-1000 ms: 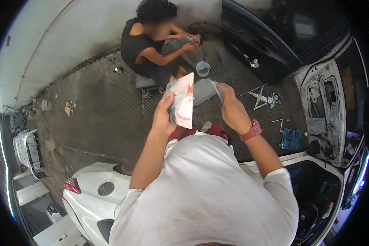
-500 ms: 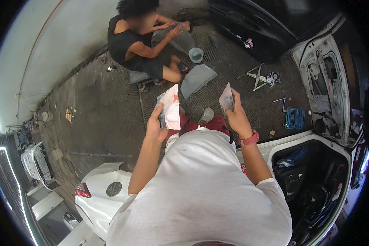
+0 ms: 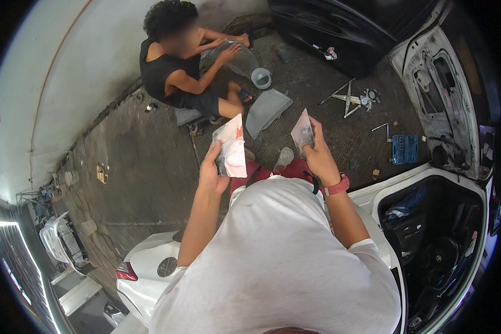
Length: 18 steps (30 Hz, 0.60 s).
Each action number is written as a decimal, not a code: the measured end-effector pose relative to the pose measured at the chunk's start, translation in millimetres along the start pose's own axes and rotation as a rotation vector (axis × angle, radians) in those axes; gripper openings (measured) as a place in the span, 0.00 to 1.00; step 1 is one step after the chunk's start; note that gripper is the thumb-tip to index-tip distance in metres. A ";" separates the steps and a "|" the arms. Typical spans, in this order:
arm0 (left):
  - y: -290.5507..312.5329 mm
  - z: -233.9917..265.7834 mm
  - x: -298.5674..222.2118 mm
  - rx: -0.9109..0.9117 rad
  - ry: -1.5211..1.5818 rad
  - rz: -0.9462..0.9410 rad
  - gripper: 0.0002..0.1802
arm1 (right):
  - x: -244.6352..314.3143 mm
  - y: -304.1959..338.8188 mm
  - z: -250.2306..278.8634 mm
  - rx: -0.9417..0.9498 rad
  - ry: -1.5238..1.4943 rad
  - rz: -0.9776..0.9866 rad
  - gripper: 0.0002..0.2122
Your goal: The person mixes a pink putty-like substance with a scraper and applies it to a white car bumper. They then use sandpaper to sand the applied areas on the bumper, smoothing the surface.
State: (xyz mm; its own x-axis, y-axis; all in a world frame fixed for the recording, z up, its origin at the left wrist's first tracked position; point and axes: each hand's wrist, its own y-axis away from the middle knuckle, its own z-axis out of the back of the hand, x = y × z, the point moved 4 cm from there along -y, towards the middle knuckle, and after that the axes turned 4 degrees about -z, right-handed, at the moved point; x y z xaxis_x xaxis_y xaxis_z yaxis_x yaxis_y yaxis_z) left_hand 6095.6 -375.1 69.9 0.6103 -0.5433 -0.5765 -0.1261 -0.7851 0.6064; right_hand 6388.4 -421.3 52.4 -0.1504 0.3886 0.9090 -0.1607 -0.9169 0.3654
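Observation:
My left hand (image 3: 211,170) is closed on the edge of a flat putty board (image 3: 231,156), a pale rectangular plate smeared with pink and reddish filler paste and marked with grey. Some distance to the right, my right hand (image 3: 320,153) grips a putty spreader (image 3: 303,132), a thin pinkish-grey blade with a pointed upper corner. Its thumb presses on the blade's face. Both tools are held up in front of my waist, apart from each other. A pink watch (image 3: 338,185) is on my right wrist.
A person (image 3: 178,72) sits at upper left, hands on a grey panel, by a bucket (image 3: 261,78). Another grey panel (image 3: 267,110) lies ahead. Right are a window regulator (image 3: 350,99), a blue socket set (image 3: 404,149) and an open white car door (image 3: 442,94). White car bodywork (image 3: 150,267) stands behind me.
My right hand and the spreader have shifted slightly left, toward the board. The left hand keeps its hold almost unmoved. The surroundings have turned a little in view, and the person's hands have moved on the panel.

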 end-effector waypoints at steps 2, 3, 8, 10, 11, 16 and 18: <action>0.9 -0.7 -2.2 0.011 0.011 -0.010 0.23 | 9.6 0.5 0.7 0.005 0.001 0.010 0.34; 0.7 -0.2 -2.4 0.003 0.008 -0.005 0.23 | 13.2 0.2 1.2 0.009 0.002 0.015 0.34; 3.5 -3.7 -4.0 -0.028 -0.016 -0.001 0.24 | 13.6 -9.0 4.0 0.022 -0.019 0.084 0.34; 4.5 -5.6 -3.1 -0.020 -0.012 -0.008 0.25 | 16.9 -12.3 5.9 0.020 -0.021 0.101 0.34; 5.2 -5.3 -2.5 -0.021 -0.008 -0.011 0.25 | 17.7 -13.2 6.8 0.022 -0.018 0.109 0.34; 3.9 -2.6 -2.1 -0.014 -0.005 -0.025 0.25 | 17.3 -18.7 8.9 0.023 -0.012 0.107 0.33; 4.1 -2.1 -1.3 -0.016 -0.005 -0.029 0.25 | 12.0 -20.9 8.9 0.031 -0.011 0.102 0.33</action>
State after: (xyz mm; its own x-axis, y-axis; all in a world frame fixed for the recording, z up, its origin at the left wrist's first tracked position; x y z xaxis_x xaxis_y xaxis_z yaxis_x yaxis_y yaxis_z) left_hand 6096.0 -377.0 74.3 0.6100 -0.5219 -0.5963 -0.0961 -0.7957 0.5981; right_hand 6398.6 -398.3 57.5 -0.1535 0.2918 0.9441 -0.1144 -0.9542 0.2764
